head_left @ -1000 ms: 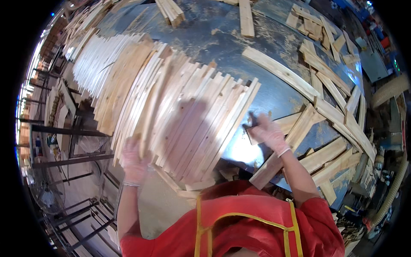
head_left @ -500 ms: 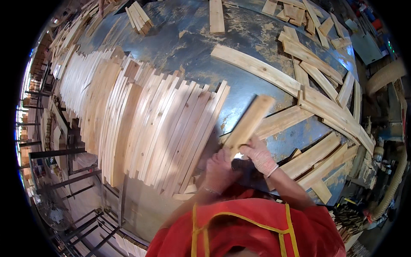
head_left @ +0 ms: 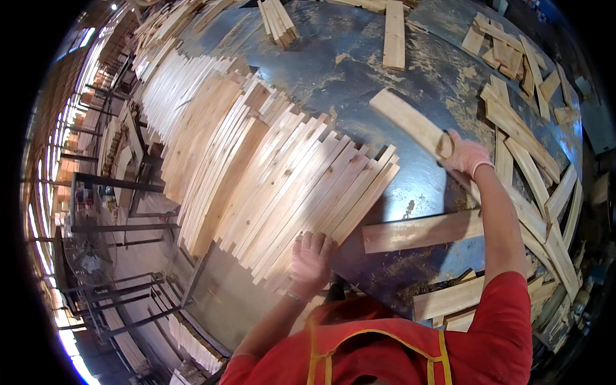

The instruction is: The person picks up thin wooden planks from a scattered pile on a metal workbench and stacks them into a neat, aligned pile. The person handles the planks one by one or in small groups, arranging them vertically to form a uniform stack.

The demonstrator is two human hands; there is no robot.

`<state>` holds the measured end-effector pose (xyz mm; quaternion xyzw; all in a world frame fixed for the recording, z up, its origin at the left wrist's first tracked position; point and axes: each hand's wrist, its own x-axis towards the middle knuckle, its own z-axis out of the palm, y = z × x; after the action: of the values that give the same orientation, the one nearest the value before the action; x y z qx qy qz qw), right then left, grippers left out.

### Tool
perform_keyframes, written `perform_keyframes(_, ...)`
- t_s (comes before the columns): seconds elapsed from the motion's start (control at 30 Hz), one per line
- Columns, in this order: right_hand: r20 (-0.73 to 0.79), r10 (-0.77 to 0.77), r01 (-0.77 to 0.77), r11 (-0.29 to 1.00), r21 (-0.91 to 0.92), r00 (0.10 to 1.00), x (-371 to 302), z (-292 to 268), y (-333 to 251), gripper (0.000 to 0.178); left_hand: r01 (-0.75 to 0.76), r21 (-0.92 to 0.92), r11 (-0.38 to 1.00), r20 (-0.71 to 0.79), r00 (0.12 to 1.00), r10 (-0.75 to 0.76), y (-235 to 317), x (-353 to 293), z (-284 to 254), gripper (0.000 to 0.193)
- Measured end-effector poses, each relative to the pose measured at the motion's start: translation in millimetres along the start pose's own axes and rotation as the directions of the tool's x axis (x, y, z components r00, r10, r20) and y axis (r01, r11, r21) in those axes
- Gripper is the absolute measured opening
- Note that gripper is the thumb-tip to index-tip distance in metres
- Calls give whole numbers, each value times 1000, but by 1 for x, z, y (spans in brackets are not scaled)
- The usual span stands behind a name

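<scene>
My left hand [head_left: 310, 264], in a pale glove, lies flat with fingers spread on the near ends of a slanted row of pale wooden slats [head_left: 301, 192] laid side by side on a blue-grey metal table [head_left: 359, 83]. My right hand [head_left: 463, 154], also gloved, reaches far to the right and grips a long pale wooden board [head_left: 410, 123] that lies diagonally on the table. A shorter board [head_left: 420, 231] lies crosswise between my two arms, near my red-sleeved right arm.
More slats fan out to the left [head_left: 186, 109]. Loose boards are heaped along the right edge [head_left: 532, 173] and at the back [head_left: 394, 35], [head_left: 277, 20]. Sawdust dusts the table. Metal racks and stacked wood [head_left: 115, 256] stand left of the table.
My left hand moved from the middle onto the ends of the slat row. My right hand stretched out to the far right and closed on a long diagonal board; the view shifted.
</scene>
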<state>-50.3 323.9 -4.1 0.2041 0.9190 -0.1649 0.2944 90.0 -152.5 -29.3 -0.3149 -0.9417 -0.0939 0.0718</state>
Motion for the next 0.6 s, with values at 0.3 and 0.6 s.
perform_keyframes(0.3, -443, -60, -33, 979, -199, 894, -61, 36, 36, 61, 36, -21, 999, 67, 997, -34, -8, -11, 7, 41)
perform_keyframes(0.6, -459, -113, 111, 993, -31, 881, -136, 101, 33, 41, -82, -60, 995, 77, 993, 87, -32, -17, 15, 59)
